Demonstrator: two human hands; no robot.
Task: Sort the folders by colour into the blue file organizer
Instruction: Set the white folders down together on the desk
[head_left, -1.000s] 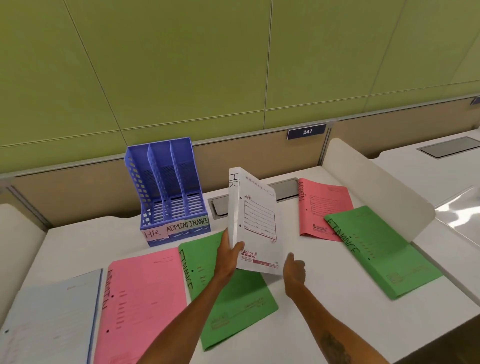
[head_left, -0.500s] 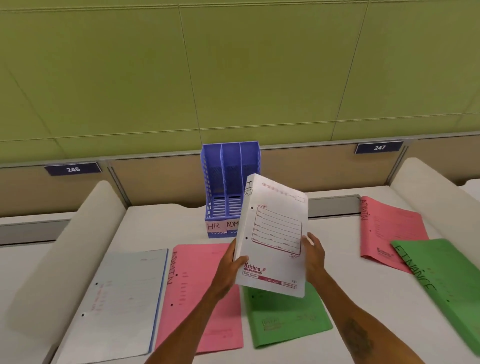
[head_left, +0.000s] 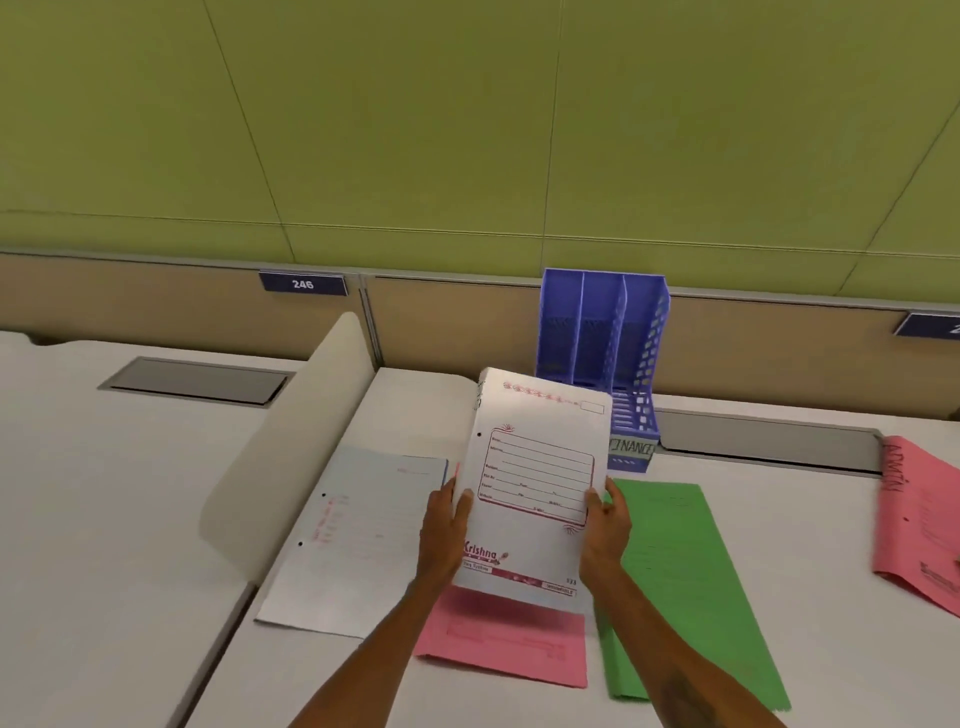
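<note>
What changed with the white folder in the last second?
The right hand took hold of the white paper folder by its right edge; the left hand keeps its grip on the left. The folder turned face-on and moved left, before the blue plastic file organizer. The pink folder, green folder and pale blue folder stayed put.

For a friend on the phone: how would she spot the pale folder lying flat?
Start at the blue file organizer. Come forward and left, past the white folder held up. The pale folder lies flat left of the nearer pink folder, alone with a blue edge.
</note>
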